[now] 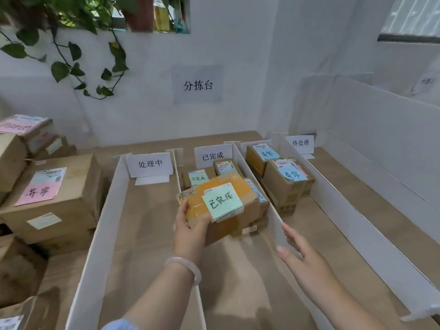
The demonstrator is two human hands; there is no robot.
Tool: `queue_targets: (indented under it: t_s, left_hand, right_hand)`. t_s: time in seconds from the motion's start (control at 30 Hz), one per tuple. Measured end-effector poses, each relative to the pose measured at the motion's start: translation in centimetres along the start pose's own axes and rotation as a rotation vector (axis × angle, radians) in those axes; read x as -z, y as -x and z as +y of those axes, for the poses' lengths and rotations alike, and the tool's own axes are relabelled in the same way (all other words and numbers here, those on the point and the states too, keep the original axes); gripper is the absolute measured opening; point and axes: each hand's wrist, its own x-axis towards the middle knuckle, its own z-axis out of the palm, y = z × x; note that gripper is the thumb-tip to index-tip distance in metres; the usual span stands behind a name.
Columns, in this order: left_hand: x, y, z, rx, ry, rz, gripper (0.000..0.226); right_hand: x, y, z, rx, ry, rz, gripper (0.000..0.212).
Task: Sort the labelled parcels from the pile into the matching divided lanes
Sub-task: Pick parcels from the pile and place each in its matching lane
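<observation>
Desk [333, 225] first: wood top, cut by white dividers [100, 234] into lanes running from the near edge to the back edge. Pile [14, 158] of brown cartons along the left edge, outside the lanes; its biggest box [78, 186] carries a pink label. Leftmost lane holds only its sign [149, 164] at the back edge. Third lane has two blue-label boxes [283, 186] toward the back. In the middle lane, under the 已完成 sign [212, 156], a few green-label parcels [198, 177] are stacked. My parcel [247, 208] sits over that middle lane, just in front of and partly above those, tilted a little; whether it rests on them I can't tell. My left hand [190, 225] grasps its near left corner, thumb on top, fingers underneath. My right hand [302, 256] is released, fingers straight, just beside the divider on the lane's right side; contact unclear. Green label [222, 202] reads 已完成, so the lane matches. Handling guess: stiff cardboard, light enough for one hand, glossy tape on top probably slick, so take bare cardboard at the corners or underneath, second hand on the right end. Bracelet [184, 267] on the left wrist.
</observation>
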Motion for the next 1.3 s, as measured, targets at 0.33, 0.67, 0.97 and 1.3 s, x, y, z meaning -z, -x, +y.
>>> queue_targets:
  t_s: [0.33,0.67,0.97,1.3]
  left_hand:
    - [-6.1,-9.5,-0.1,0.028,0.034,0.149,0.064]
    - [-4.5,-11.7,-4.4,-0.289,-0.495,-0.107,0.05]
    - [-3.8,-17.2,-2.6,-0.491,-1.333,-0.344,0.068]
    - [-3.3,-12.9,-1.5,-0.476,-1.393,-0.301,0.073]
  right_hand:
    - [-2.6,-6.8,-0.8,-0.01,0.005,-0.008,0.047]
    - [-4.4,-9.0,0.3,-0.022,0.047,-0.009,0.048]
    - [-5.4,-10.6,0.2,0.041,0.23,-0.11,0.051]
    - [-4.8,-8.4,-0.5,0.172,0.443,-0.142,0.057]
